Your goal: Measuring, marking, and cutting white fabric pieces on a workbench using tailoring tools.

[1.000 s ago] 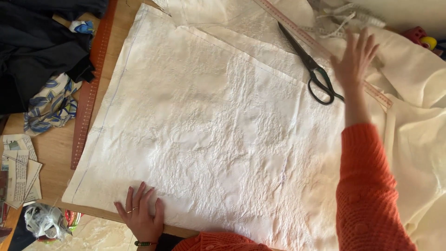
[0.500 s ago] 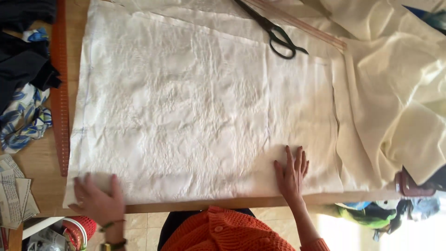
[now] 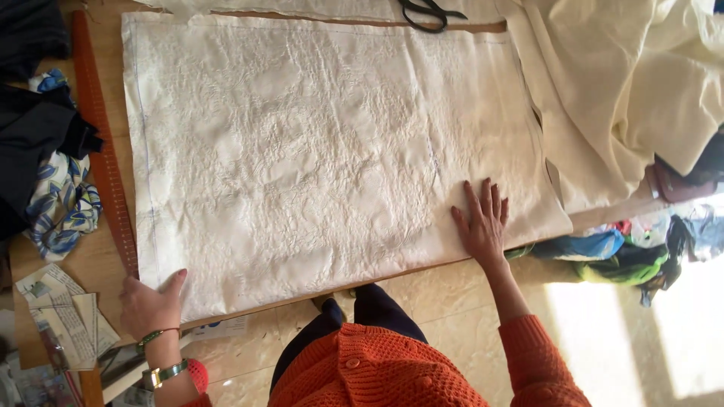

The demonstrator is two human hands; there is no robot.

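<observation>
- Head view is filled mostly by a wooden table [image 3: 105,264], whose near edge runs slantwise from lower left up to the right; tiled floor lies below that edge.
- A large cream sheet [image 3: 317,143] of crinkled fabric is spread flat over the table. Its near edge lies just inside the table's near edge, its left edge runs just beside a long brown ruler [image 3: 102,151], and its far edge lies near the top of the picture.
- Loose cream cloth [image 3: 626,83] is heaped to the right of the sheet and overlaps the sheet's right border, so little bare table is seen on that side.
- Dark clothing [image 3: 34,128] and a blue patterned cloth [image 3: 64,207] are piled left of the ruler; a strip of bare wood is left between the ruler and the pile.
- Black scissors [image 3: 430,13] lie at the far edge of the sheet, well apart from both hands.
- The right hand [image 3: 483,222] is laid flat on the sheet near its near right corner, fingers spread slightly, palm down, nothing pinched.
- The left hand [image 3: 151,301] is set at the sheet's near left corner, thumb lying on the fabric, the other fingers curled at the table edge; whether the corner is gripped cannot be told.
- Folded papers [image 3: 64,313] lie on the table just left of the left hand.
</observation>
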